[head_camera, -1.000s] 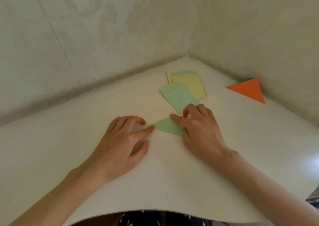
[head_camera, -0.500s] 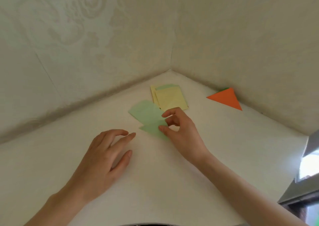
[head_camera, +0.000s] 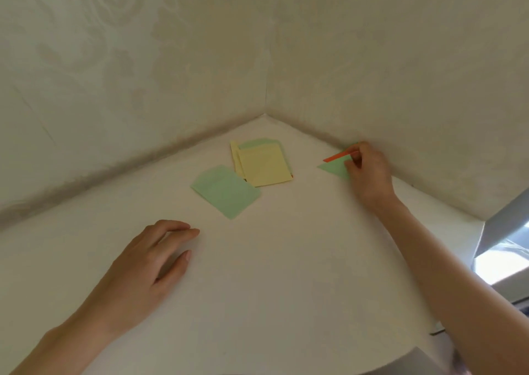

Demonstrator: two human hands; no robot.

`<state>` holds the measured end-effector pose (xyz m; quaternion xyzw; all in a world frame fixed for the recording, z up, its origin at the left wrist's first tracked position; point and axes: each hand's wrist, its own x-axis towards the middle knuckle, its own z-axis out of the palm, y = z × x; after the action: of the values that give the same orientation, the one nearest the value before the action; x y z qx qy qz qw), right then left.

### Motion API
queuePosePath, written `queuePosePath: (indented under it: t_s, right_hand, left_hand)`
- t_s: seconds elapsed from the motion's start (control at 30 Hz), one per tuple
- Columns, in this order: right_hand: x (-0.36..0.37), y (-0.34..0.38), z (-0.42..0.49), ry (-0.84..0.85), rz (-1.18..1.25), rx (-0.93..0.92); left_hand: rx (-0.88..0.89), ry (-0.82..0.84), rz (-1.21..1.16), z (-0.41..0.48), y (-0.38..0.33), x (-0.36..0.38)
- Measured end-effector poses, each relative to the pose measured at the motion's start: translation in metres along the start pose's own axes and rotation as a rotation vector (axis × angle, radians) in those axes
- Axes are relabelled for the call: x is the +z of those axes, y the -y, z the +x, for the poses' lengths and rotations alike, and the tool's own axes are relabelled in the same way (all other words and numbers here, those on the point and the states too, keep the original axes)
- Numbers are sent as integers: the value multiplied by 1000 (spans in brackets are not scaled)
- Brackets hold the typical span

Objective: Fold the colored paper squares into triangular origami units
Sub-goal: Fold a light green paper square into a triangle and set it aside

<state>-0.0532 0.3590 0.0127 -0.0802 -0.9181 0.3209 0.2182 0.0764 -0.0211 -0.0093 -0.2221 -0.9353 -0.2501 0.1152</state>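
Now the right hand (head_camera: 369,171) pinched the orange triangle (head_camera: 337,156) over the green triangle (head_camera: 333,168); the left hand (head_camera: 148,263) lay slack. Careless stacking might unfold either.

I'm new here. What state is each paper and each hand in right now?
Green triangle: folded, low over the table.
Orange triangle: folded, tilted up above the green one.
Green sheet: unfolded, lying flat.
Yellow stack: piled, lying flat.
Left hand: open, resting on the table.
Right hand: fingers curled, pinching the green triangle.
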Motion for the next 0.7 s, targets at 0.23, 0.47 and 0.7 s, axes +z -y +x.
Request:
queuePosePath:
  t_s: [0.23,0.47,0.7]
  right_hand:
    - [1,39,-21,-208,-280,-328]
    - [59,126,-86,452,-179,-416]
    - [70,124,-96,372,-286,-336]
  left_hand:
    - [2,6,25,1,-4,-1]
    - [-70,-39,52,20,-9,-7]
    - [-85,-88,-51,25,-5,2]
